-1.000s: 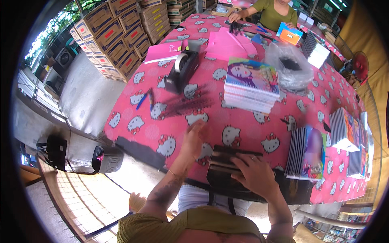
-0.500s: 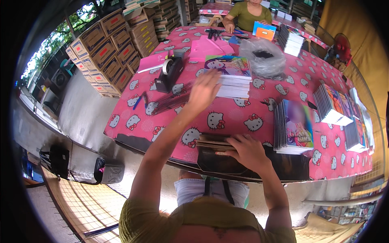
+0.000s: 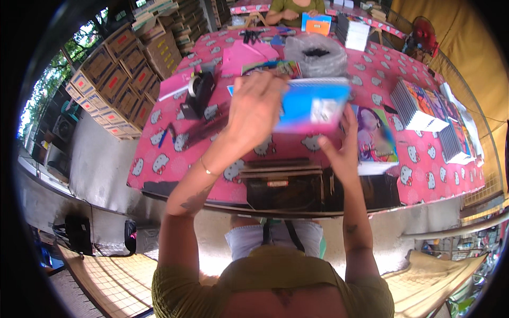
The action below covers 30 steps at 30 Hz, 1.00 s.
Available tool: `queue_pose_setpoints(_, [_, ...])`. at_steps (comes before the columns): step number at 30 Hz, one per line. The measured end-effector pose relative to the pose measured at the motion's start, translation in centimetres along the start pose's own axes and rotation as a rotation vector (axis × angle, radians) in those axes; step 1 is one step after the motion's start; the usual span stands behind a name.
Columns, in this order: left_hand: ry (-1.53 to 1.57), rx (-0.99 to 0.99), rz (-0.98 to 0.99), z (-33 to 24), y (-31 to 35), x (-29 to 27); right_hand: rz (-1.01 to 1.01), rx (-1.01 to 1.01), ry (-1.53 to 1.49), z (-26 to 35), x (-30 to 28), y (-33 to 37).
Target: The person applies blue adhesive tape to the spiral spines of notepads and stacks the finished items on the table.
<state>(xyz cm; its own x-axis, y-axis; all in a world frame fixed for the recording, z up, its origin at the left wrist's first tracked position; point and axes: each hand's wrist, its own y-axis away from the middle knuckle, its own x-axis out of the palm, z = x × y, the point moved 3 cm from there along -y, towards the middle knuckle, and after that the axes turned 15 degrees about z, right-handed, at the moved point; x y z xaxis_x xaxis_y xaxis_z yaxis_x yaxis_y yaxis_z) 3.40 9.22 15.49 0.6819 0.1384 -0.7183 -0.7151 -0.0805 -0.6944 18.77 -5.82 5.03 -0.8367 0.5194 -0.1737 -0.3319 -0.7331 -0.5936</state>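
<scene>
A spiral notebook with a blue and pink back cover, blurred by motion, hangs tilted above the table. My left hand grips it at its left side, the fingertips partly hidden. Close to its lower right corner is my right hand, thumb and fingers spread; contact is unclear. Behind the left hand lies the stack of notebooks, mostly covered from sight. Below the held notebook, at the near table edge, sits a dark box-like holder with a wooden ledge. Another notebook stack stands just beyond the right hand.
A black tape dispenser, pens, pink sheets and a clear plastic bag lie on the pink table. More notebook stacks stand at right. Across the table, a person handles a blue-orange notebook. Cartons are piled left.
My left hand has lifted a notebook off the stack and brought it nearer. My right hand has left the dark holder and risen toward the notebook. The whole view has shifted.
</scene>
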Motion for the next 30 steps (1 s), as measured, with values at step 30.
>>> queue_pose_setpoints(30, [0.953, -0.935, 0.451, -1.3, 18.6, 6.4, 0.022, 0.337, -0.239, -6.4, 1.1, 9.0])
